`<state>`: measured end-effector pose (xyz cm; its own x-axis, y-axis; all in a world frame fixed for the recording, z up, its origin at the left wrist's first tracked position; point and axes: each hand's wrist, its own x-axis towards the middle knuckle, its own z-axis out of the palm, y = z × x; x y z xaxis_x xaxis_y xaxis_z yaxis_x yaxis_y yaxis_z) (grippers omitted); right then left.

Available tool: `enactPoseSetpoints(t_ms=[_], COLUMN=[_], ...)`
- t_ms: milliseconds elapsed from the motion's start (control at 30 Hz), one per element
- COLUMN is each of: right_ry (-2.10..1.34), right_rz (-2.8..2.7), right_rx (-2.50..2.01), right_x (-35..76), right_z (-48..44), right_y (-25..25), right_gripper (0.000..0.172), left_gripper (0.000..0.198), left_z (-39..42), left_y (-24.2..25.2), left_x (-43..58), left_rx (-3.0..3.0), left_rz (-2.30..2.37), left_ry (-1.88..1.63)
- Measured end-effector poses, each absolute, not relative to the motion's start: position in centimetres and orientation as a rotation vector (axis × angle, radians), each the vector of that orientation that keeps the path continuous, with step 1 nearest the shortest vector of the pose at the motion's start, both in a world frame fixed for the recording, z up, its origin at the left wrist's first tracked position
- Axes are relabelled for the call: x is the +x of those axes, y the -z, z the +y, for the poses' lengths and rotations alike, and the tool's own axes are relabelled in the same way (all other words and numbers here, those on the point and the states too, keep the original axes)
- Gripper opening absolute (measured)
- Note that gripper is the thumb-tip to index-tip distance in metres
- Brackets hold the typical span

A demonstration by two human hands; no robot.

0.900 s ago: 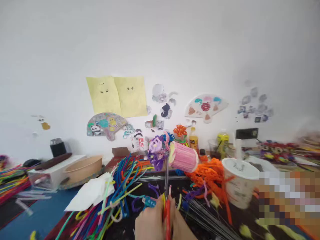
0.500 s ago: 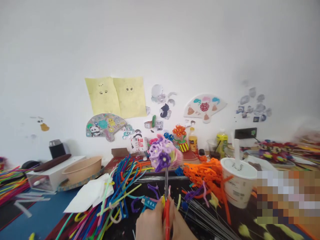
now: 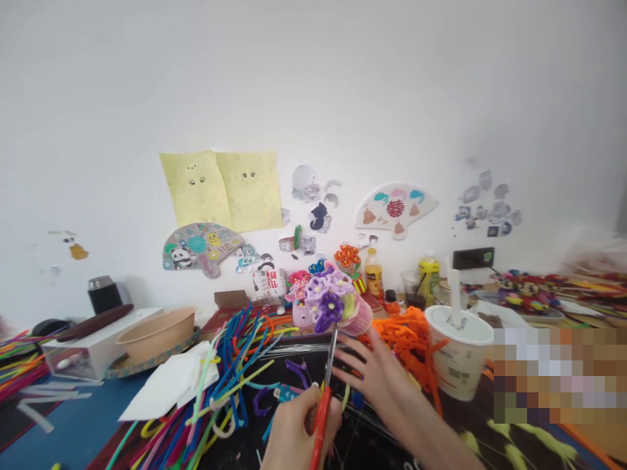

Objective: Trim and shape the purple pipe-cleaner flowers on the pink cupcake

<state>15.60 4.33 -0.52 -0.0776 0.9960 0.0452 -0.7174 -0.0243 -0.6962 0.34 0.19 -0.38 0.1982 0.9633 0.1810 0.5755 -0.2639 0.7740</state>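
Observation:
My left hand (image 3: 296, 427) is closed around red-handled scissors (image 3: 321, 424) at the bottom middle, narrow metal blades pointing up and away. Their tip meets the underside of a bunch of lilac and dark purple fuzzy flowers (image 3: 328, 297) in a tilted pink ribbed pot (image 3: 360, 318). Whether the blades bear the bunch, I cannot tell. My right hand (image 3: 386, 372) reaches in from the lower right, fingers apart, just below the pot; contact with it is unclear. Beneath the hands lie bent purple pipe cleaners (image 3: 295, 371).
Many coloured pipe cleaners (image 3: 235, 352) lie left, beside white paper (image 3: 169, 382) and a tan bowl (image 3: 157, 326). To the right stand an orange pipe-cleaner heap (image 3: 404, 333) and a lidded cup with a straw (image 3: 458, 352). Bottles (image 3: 373, 271) line the wall.
My right hand has come off the scissors and moved right and up towards the pot, fingers spreading. The flowers and pot have shifted right and tilted more. The view has turned slightly right.

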Motion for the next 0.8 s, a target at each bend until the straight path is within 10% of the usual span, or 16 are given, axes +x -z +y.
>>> enactPoseSetpoints(t_ms=[300,800], right_ry=[-1.42,-0.997], right_rz=[-0.581,-0.649], right_rx=[-0.386,-0.493], right_x=[18.2,18.2], right_z=[4.7,4.1], right_y=[-1.2,-1.5], right_gripper=[0.053,0.075], left_gripper=[0.012,0.019], left_z=[-0.2,-0.5], left_y=[0.2,-1.4], left_x=[0.2,0.7], left_rx=[2.162,2.133], left_rz=[1.511,1.895], left_ry=[-0.66,-0.405])
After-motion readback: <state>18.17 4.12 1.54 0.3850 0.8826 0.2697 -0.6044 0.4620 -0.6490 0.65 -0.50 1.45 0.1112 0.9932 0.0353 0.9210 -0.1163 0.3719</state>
